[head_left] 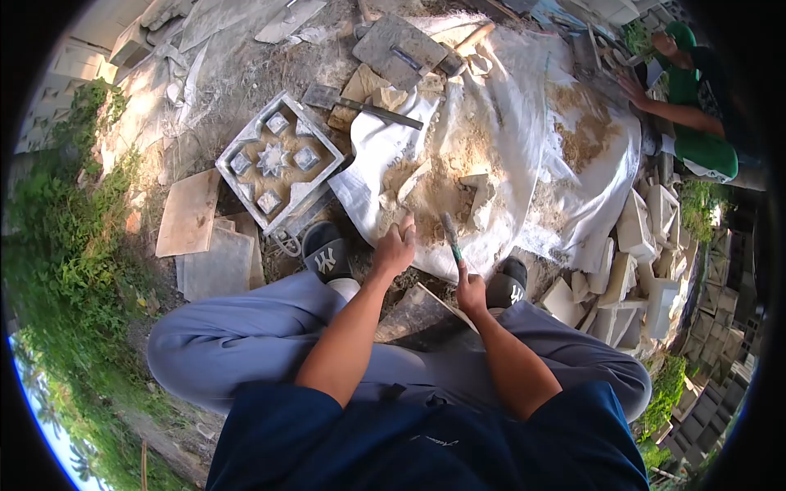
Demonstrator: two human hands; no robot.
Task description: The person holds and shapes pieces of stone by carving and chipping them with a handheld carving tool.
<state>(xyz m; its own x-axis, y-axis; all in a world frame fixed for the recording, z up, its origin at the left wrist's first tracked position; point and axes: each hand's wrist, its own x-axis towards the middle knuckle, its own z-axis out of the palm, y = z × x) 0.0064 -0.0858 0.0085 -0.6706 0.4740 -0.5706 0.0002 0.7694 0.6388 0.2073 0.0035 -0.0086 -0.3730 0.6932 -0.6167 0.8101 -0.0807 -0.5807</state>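
Observation:
My right hand point(471, 291) is wrapped round a narrow tool with a green handle and a flat, dusty metal blade point(449, 231), pointing up toward the sand. To its left, my left hand point(395, 249) is closed, fingertips at the edge of the sand; whether they pinch anything is too small to make out. Loose tan sand point(446, 196) is heaped on a white sheet point(524, 106) in front of both hands. A pale broken slab piece point(414, 181) lies beyond my left hand, and a chunky one point(483, 200) beyond the blade.
A square mould with star and block shapes point(273, 159) lies left. Farther off are a plastering float point(401, 53), a long flat metal bar point(360, 106) and a wooden-handled hammer point(471, 41). Flat tiles point(188, 213) sit left, stacked blocks point(634, 229) right. Another person point(696, 106) crouches upper right.

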